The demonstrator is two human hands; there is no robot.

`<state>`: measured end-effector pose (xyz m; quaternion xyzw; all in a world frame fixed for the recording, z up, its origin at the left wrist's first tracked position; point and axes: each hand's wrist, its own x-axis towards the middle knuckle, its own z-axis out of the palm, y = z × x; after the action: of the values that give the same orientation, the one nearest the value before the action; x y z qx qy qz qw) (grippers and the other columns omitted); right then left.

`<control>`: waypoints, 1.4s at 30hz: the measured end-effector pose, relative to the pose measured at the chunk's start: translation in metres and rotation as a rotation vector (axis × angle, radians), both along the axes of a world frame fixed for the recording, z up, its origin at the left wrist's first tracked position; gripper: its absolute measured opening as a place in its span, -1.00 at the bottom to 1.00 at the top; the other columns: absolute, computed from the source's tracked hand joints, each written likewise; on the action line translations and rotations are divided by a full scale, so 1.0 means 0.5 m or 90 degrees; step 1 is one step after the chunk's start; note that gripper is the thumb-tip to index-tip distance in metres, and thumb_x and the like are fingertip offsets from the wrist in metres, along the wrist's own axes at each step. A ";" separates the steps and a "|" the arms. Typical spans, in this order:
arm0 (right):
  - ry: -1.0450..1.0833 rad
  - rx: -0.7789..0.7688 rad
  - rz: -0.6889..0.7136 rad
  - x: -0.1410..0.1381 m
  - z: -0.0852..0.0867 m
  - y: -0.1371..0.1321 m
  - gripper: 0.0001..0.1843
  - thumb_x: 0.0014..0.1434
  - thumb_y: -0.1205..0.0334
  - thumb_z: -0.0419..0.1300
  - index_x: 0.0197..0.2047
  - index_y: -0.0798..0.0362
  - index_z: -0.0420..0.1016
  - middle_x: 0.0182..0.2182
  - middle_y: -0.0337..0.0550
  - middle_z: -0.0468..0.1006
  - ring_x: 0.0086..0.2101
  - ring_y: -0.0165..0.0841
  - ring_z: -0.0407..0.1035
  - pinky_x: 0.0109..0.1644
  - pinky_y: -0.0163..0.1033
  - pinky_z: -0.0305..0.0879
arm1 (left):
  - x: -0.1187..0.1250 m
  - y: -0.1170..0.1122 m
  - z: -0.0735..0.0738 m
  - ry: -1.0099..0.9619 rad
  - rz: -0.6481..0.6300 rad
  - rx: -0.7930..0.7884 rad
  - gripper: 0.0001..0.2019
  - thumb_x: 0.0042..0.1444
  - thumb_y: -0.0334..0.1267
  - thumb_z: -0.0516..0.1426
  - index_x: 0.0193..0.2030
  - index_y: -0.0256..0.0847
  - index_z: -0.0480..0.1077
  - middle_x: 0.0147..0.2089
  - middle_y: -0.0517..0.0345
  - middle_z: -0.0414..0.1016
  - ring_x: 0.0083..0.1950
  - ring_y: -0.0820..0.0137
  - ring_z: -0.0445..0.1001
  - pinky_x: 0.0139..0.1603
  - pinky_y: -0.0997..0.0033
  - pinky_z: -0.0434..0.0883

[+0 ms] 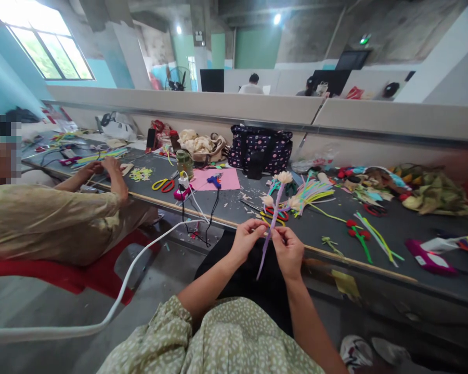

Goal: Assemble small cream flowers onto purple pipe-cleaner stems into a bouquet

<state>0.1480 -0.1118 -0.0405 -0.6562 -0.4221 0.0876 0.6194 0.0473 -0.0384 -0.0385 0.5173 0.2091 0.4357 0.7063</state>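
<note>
In front of my lap, above the table's front edge, a purple pipe-cleaner flower stem (pixel 263 255) stands nearly upright, leaning a little right. Pale cream blossoms (pixel 283 177) top its branches. My left hand (pixel 246 241) pinches the stem from the left, fingertips closed on it. From the other side my right hand (pixel 289 253) grips it too, thumb and fingers together. Just beyond my hands lie scissors (pixel 275 218) with yellow and red handles. Behind them spreads a bundle of coloured pipe cleaners (pixel 315 193). A red-and-green pipe-cleaner piece (pixel 359 236) rests to the right.
A blue glue gun (pixel 215 181) sits on a pink sheet (pixel 233 178), near a corded magenta power strip (pixel 182 192). Another magenta strip (pixel 429 258) lies right. A patterned bag (pixel 260 148) stands behind. At left, a co-worker (pixel 62 218) sits on a red chair (pixel 78 265); a white cable (pixel 128 283) crosses between us.
</note>
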 end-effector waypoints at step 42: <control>0.494 0.115 0.287 -0.016 0.015 -0.007 -0.77 -0.01 0.15 0.33 -0.44 0.05 0.37 -0.65 -0.44 0.10 -0.67 -0.61 -0.13 -0.65 -0.44 -0.16 | 0.016 0.016 0.065 -0.093 -0.260 -0.148 -0.68 -0.18 -0.12 0.35 -0.36 -0.33 0.50 -0.30 0.06 0.49 -0.37 0.50 0.40 -0.22 0.45 0.29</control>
<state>0.1402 -0.1155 -0.0330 -0.4100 -0.2974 0.4223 0.7517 0.0553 -0.0304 -0.0062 0.4309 0.0971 0.2932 0.8479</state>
